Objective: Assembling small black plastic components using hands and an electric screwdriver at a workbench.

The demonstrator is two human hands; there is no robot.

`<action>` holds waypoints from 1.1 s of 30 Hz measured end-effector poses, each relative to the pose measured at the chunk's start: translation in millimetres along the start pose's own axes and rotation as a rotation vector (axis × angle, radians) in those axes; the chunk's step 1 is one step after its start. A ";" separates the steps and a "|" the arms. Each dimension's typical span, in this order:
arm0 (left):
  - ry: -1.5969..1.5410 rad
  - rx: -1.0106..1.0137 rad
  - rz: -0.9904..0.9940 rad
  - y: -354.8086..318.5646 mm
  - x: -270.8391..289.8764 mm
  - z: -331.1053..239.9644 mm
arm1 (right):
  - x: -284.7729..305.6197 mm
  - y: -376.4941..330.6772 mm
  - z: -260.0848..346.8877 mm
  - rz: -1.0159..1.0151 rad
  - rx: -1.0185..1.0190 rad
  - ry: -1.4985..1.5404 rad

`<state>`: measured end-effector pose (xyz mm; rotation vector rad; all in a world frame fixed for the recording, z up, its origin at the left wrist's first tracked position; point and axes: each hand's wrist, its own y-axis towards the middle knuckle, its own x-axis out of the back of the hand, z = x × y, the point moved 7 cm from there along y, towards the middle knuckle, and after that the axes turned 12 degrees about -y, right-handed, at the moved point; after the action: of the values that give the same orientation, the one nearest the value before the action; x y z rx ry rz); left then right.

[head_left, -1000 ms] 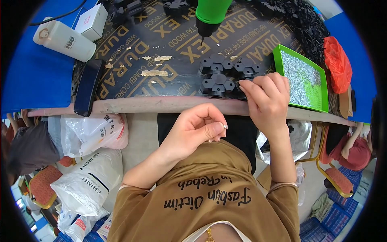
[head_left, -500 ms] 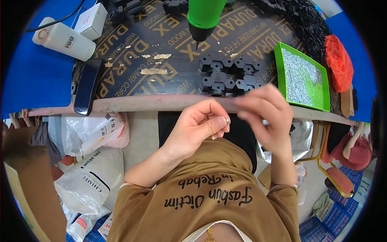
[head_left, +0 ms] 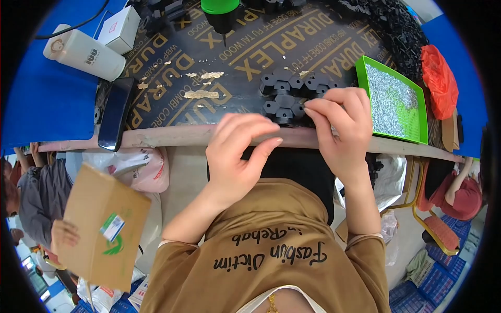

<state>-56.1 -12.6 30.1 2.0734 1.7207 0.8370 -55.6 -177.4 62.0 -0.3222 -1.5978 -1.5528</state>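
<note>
The left hand [head_left: 237, 156] has its thumb and fingers spread, nothing I can spot in the gap, while the right hand [head_left: 342, 130] has thumb and index tips pressed together by the black blocks [head_left: 283, 104]; can't tell if anything tiny is pinched in there. The blocks sit bunched at the table's [head_left: 172, 136] near edge, right of the middle. My worry is a dropped bit: both hands are right at that edge, so a sloppy pinch could lose something small over it. A stray knuckle might shove a front block off too. The green tray [head_left: 364, 86] of little silvery parts [head_left: 383, 94] is just beside the right hand, so a careless wrist could jolt it. The phone [head_left: 115, 115] overhangs the near edge on the left, easy to knock. Hard to see: the right hand covers some of the blocks, the left fingers are blurry, the green drill [head_left: 222, 18] is cut off up top, and a cardboard box [head_left: 104, 224] blocks the lower left.
</note>
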 end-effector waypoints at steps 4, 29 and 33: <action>0.234 -0.022 0.023 8.3 -6.2 4.6 | -5.7 1.0 1.6 0.029 0.061 -0.111; 0.155 -0.029 -0.034 28.4 -11.3 0.5 | 32.0 -34.9 -153.9 0.449 -0.455 0.015; 0.157 0.029 -0.042 26.4 2.7 11.1 | 45.0 -32.6 -156.6 0.294 -0.449 -0.011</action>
<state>-28.4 -14.5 37.6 2.0299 1.8604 0.9907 -44.1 -342.7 48.9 -0.7740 -1.1332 -1.6615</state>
